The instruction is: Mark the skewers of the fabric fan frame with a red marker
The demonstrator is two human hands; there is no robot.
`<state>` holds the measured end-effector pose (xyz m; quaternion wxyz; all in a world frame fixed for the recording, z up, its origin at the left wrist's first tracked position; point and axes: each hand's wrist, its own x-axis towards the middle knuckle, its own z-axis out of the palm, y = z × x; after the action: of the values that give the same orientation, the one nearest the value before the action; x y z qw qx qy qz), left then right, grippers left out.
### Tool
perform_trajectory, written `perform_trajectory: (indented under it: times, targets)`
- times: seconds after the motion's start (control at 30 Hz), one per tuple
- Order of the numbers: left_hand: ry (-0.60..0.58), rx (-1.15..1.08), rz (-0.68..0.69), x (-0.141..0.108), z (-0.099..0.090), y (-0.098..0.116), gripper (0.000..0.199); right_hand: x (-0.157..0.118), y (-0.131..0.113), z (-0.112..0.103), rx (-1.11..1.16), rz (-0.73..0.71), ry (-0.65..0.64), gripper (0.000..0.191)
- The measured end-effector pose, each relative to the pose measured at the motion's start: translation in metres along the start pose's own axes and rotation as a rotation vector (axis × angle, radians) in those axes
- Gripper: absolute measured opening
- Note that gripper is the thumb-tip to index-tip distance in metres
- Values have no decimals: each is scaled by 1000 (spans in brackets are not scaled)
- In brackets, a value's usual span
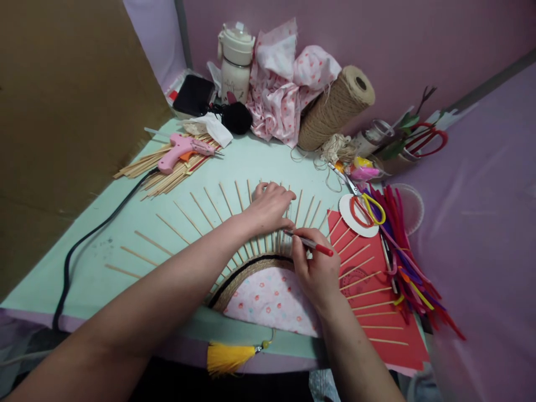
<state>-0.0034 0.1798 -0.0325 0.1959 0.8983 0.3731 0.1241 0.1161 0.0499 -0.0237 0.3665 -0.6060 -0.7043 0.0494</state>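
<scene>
A half-round fan piece [268, 298] in pink flowered cloth, edged with twine and a black band, lies at the table's front. Thin wooden sticks [201, 209] spread outward from its curved edge. My left hand [272, 207] rests over the sticks at the top middle, its fingers bent; what they press or grip is too small to make out. My right hand [316, 268] is closed around a red-capped pen [314, 244], its tip pointing left beside my left fingers. From the fan's lower edge hangs a yellow tassel [230, 357].
Red paper [377, 340] lies under the right-hand sticks. Scissors [362, 209] sit on a white disc near pipe cleaners [408, 268]. A pink glue gun [182, 152] rests on loose sticks at left. Behind stand a bottle [235, 72], crumpled cloth [276, 106] and a twine roll [335, 109].
</scene>
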Motion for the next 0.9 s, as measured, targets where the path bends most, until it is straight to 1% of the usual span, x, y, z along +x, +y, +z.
perform_trajectory:
  times: [0.07, 0.1, 0.23, 0.3, 0.6, 0.77, 0.9]
  targets:
    - [-2, 7, -2, 0, 0, 0, 50, -1, 0, 2, 3, -36, 16, 14]
    - [-1, 10, -3, -1, -1, 1, 49, -1, 0, 3, 10, -29, 21, 14]
    - [-9, 12, 1, -1, -2, 2, 47, -1, 3, 5, 35, 93, 40, 16]
    - [-21, 11, -3, -1, -2, 2, 47, 0, 4, 5, 35, 123, 43, 18]
    - [6, 10, 10, 1, 3, -1, 49, 0, 4, 4, 46, 128, 77, 18]
    - [-22, -1, -6, 2, 0, 1, 52, 0, 4, 3, 66, 148, 107, 18]
    - [-28, 3, -7, 2, 0, 1, 52, 0, 5, 2, 50, 149, 71, 18]
